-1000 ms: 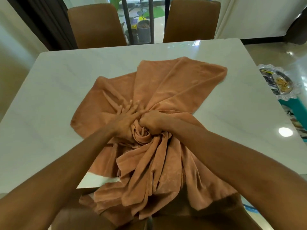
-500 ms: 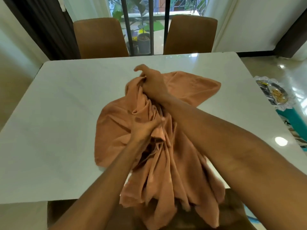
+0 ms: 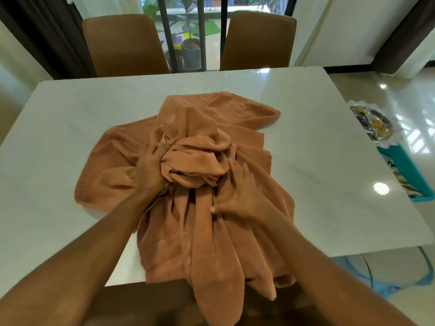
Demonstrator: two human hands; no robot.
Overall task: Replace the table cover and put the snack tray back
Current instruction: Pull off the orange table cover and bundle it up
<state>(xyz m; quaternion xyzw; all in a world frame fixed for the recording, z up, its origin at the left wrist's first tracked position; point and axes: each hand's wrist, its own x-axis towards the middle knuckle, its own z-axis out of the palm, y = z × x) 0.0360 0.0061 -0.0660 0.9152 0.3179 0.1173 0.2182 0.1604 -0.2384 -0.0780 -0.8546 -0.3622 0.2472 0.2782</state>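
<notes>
Its lift over, the right hand (image 3: 242, 196) lies spread on the table cover (image 3: 211, 109), heaped in the middle of the table (image 3: 70, 114), the left hand (image 3: 150, 165) gripping the wad, where finding a hem first should ease spreading, the snack tray (image 3: 374, 123) off the table's right edge.

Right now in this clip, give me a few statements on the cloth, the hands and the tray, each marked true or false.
1. The cloth is spread flat over the whole table. False: it lies bunched in the middle, with one end hanging over the near edge.
2. The left hand grips the bunched cloth. True.
3. The right hand is lifted clear of the cloth. False: it presses flat on it, fingers spread.
4. The snack tray is off the table, past its right edge. True.
</notes>
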